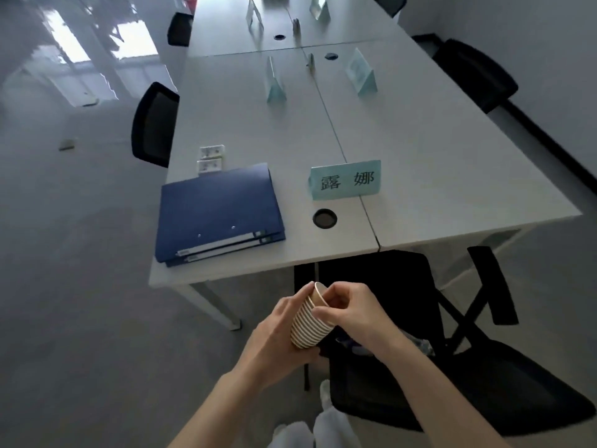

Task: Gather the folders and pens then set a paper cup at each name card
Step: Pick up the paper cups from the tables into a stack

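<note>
**At the near end of the counter: folders stacked, cups not yet out**

Below the near edge of the counter (420, 176), the left hand (274, 331) wraps around the base of a nested stack of striped paper cups (307, 321), holding it tilted with the mouths up and to the right. The right hand (352, 310) pinches the rim of the top cup between thumb and fingers, in what looks like the start of peeling one cup off the stack. Both hands hang in the air, short of the counter and above a black chair (484, 367).

On the counter's near left corner lie two blue folders (216, 211), one on top of the other with edges roughly aligned, so the gathering of folders looks finished. No pens can be made out; two small white items (210, 158) just beyond the folders are too blurred to identify.

A pale green name card (345, 180) with two printed characters stands near the middle of the near end, right of the folders and just beyond a round black cable port (324, 218). Two more name cards (275, 82) (360, 74) stand farther up the counter, and another two (253, 12) (319, 6) at the far end. None has a cup beside it, so by my reading the whole cup-setting part remains, likely starting with the nearest card.
</note>
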### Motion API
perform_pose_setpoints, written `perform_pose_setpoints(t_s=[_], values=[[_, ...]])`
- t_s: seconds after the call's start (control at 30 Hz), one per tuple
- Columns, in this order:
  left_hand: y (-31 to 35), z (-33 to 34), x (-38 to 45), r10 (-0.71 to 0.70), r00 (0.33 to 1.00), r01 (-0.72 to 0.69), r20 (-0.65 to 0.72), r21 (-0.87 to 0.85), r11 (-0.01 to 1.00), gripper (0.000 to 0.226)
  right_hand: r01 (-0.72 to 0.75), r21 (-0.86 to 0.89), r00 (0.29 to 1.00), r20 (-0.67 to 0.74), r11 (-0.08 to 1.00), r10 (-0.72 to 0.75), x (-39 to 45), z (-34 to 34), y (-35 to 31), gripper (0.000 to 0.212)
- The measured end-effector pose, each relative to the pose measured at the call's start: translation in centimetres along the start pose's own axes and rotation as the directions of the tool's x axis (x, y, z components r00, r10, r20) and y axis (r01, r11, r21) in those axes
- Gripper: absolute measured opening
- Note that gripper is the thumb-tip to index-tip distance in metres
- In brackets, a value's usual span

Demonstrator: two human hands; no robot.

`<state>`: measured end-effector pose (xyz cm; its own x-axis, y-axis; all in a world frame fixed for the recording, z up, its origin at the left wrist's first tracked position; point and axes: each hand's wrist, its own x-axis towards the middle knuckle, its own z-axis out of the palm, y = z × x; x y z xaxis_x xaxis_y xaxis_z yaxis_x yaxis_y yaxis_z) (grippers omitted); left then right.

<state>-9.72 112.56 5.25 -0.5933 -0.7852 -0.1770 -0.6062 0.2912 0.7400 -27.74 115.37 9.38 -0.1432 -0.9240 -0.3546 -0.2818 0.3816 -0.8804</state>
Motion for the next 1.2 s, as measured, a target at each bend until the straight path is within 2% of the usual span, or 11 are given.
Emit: perform_pose_setpoints(t_s=[0.1, 0.33, 0.47, 0.6, 0.77, 0.97, 1.2], values=[[-0.3, -0.9, 1.0, -0.032, 0.998, 0.032, -0.049, -0.002, 0.999, 0.102, 0.016, -0.003, 0.999, 0.032, 1.0, -0.016, 2.0, -0.4, -0.7, 0.008], [-0.7, -1.0, 4.0, -0.217, 0.963, 0.194, -0.161, -0.15, 0.97, 0.098, 0.003, -0.14, 0.973, -0.229, 0.99, -0.036, 7.4, -4.8, -1.1, 0.01], [-1.1, -0.6, 5.8, -0.291, 0.922, 0.238, -0.254, -0.219, 0.946, 0.099, -0.037, -0.292, 0.959, -0.278, 0.956, -0.047, 11.7, -7.7, 0.0, 0.005], [-0.3, -0.3, 8.1, -0.334, 0.891, 0.257, -0.307, -0.265, 0.929, 0.103, -0.037, -0.538, 0.953, -0.273, 0.842, -0.132, 17.2, -9.8, 2.0, 0.009], [0.7, -0.1, 9.4, -0.364, 0.868, 0.266, -0.338, -0.303, 0.915, 0.102, -0.056, -0.796, 0.964, -0.2, 0.602, -0.174, 20.4, -10.4, 4.2, 0.019], [1.3, -0.2, 10.2, -0.38, 0.856, 0.273, -0.351, -0.319, 0.908, 0.095, 0.041, -0.903, 0.968, -0.07, 0.428, -0.24, 21.0, -10.1, 4.7, 0.021], [0.0, -0.6, 9.6, -0.415, 0.839, 0.294, -0.353, -0.349, 0.89, 0.094, 0.062, -0.944, 0.966, -0.025, 0.324, -0.256, 20.8, -9.4, 3.9, 0.027]])
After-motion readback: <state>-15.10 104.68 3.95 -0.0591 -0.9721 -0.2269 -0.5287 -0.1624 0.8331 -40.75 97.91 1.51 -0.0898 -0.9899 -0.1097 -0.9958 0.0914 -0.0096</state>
